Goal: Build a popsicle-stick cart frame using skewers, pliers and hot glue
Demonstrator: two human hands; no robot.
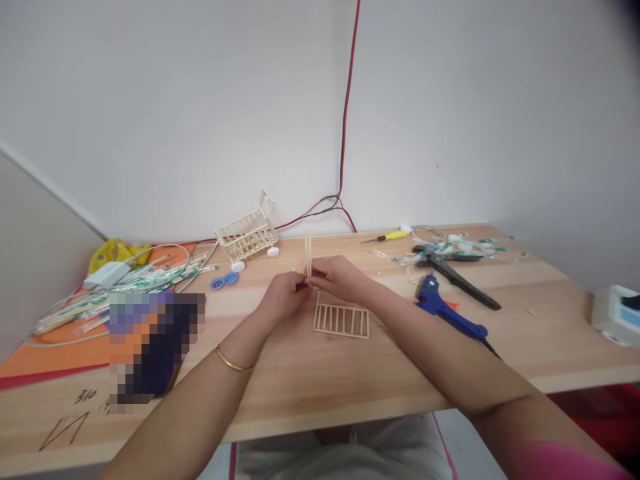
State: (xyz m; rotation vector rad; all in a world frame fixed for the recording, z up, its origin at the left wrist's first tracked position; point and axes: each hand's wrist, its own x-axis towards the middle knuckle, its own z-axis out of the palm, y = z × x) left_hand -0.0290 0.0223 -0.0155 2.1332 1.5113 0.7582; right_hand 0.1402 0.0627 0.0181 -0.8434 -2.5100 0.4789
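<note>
Your hands meet mid-surface [350, 380], left hand [285, 297] touching right hand [336, 275], pinching upright sticks [309, 252] between them. A slatted panel [341, 321] lies flat just before your right hand. Behind the hands stands a stick cart [249, 235]. To your right lies a glue gun [447, 309], with pliers [457, 273] behind it. Wrappers [115, 283] pile at far left.

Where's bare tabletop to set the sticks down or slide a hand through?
Free: near edge of the table between the forearms, below the flat stick panel; also right side, between glue gun and white box. Crowded: left, wrappers on the orange mat; back right, around the pliers.
</note>
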